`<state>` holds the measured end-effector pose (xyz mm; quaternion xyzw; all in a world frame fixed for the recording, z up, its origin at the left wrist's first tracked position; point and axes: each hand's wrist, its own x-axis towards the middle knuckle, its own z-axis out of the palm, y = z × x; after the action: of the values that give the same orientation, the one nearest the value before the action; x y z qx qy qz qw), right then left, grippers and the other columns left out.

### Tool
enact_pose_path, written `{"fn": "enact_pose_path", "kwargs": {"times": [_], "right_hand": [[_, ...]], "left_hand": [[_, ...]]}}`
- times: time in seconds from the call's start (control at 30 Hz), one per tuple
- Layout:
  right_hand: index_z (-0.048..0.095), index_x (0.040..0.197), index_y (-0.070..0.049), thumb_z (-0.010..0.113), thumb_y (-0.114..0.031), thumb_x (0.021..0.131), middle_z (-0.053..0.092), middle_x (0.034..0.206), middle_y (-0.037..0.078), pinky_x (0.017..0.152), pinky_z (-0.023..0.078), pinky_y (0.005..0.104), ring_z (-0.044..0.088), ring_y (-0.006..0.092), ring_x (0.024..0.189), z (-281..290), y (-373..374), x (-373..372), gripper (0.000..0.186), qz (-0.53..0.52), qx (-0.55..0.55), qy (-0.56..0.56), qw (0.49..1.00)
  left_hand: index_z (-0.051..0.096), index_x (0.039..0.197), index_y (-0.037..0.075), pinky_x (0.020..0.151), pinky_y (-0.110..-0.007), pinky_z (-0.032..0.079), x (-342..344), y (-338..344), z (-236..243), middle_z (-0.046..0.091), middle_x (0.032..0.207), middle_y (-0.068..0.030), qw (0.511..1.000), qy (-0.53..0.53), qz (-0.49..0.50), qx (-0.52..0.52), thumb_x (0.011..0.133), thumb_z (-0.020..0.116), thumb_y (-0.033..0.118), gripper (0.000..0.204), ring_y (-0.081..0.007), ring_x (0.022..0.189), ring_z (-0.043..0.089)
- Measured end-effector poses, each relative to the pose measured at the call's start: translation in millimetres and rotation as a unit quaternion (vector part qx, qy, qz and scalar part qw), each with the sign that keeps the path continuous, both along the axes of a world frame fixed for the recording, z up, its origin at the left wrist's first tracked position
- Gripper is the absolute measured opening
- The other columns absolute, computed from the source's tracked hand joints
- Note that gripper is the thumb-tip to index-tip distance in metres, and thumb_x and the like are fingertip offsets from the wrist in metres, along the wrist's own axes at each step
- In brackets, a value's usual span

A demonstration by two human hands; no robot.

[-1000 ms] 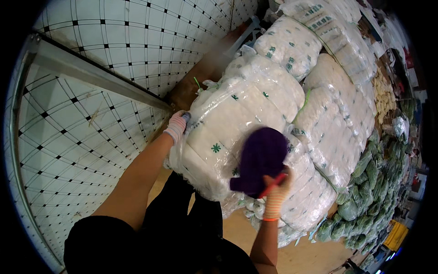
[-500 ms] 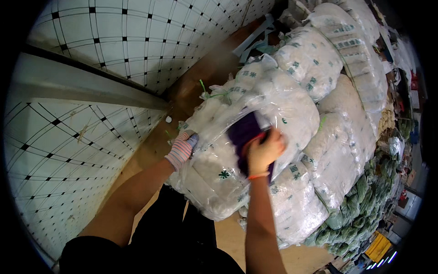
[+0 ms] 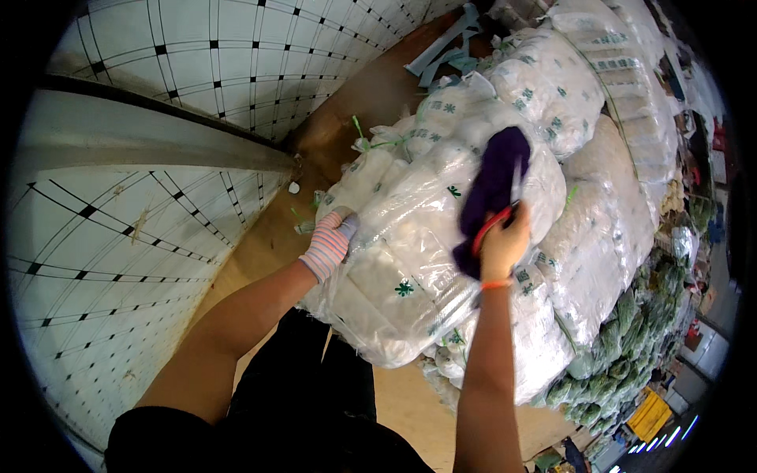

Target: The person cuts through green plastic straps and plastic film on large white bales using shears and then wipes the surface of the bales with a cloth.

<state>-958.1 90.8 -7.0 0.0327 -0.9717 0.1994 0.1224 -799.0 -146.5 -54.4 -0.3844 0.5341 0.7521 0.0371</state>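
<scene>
My left hand (image 3: 327,243), in a pink-and-grey striped glove with grey fingertips, grips the near-left edge of a large clear plastic bag (image 3: 386,296). The bag is packed with white contents and carries green print. Above its right side my bare right hand (image 3: 506,251) is closed around red-handled scissors (image 3: 487,227), their blades pointing away from me and slightly blurred. Beside and under the scissors hangs a dark purple cloth (image 3: 490,177); whether my fingers hold it too, I cannot tell. An orange band circles my right wrist.
More stuffed white bags (image 3: 544,83) are stacked behind and to the right. Green net-like bundles (image 3: 623,347) lie at the lower right. A tiled wall (image 3: 118,260) with a pale ledge (image 3: 158,142) stands on the left. Pale blue strips (image 3: 445,47) lie on the brown floor beyond.
My right hand has moved right and away from me with the scissors, and the purple cloth has shifted along with it. My left hand keeps its grip on the bag edge.
</scene>
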Motion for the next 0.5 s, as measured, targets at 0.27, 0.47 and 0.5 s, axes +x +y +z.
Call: {"fn": "enact_pose_path", "kwargs": {"times": [0.27, 0.47, 0.5], "right_hand": [[0.057, 0.090, -0.014, 0.061, -0.010, 0.057, 0.049, 0.076, 0.016, 0.062, 0.040, 0.0456, 0.050, 0.0349, 0.074, 43, -65, 214, 0.034, 0.244, 0.002, -0.218, 0.945], [0.055, 0.098, -0.021, 0.059, -0.022, 0.069, 0.050, 0.082, 0.013, 0.067, 0.040, 0.0428, 0.051, 0.0308, 0.078, 41, -35, 294, 0.029, 0.349, 0.115, -0.202, 0.908], [0.055, 0.099, -0.022, 0.055, -0.023, 0.073, 0.051, 0.083, 0.012, 0.067, 0.040, 0.0416, 0.051, 0.0299, 0.078, 39, -23, 304, 0.026, 0.356, 0.150, -0.215, 0.897]], "left_hand": [[0.060, 0.086, 0.002, 0.065, -0.029, 0.043, 2, -15, -66, 0.059, 0.077, -0.0020, 0.997, 0.064, -0.043, -0.028, 0.083, 0.056, 0.013, 0.012, -0.0128, 0.069, 0.050], [0.058, 0.086, 0.002, 0.066, -0.034, 0.043, -13, -15, -47, 0.059, 0.075, -0.0104, 0.977, -0.015, -0.132, -0.167, 0.084, 0.055, 0.024, 0.022, -0.0214, 0.063, 0.051], [0.058, 0.089, 0.002, 0.065, -0.036, 0.043, -15, -17, -50, 0.058, 0.075, -0.0138, 0.981, -0.023, -0.134, -0.138, 0.085, 0.052, 0.026, 0.025, -0.0243, 0.064, 0.053]]}}
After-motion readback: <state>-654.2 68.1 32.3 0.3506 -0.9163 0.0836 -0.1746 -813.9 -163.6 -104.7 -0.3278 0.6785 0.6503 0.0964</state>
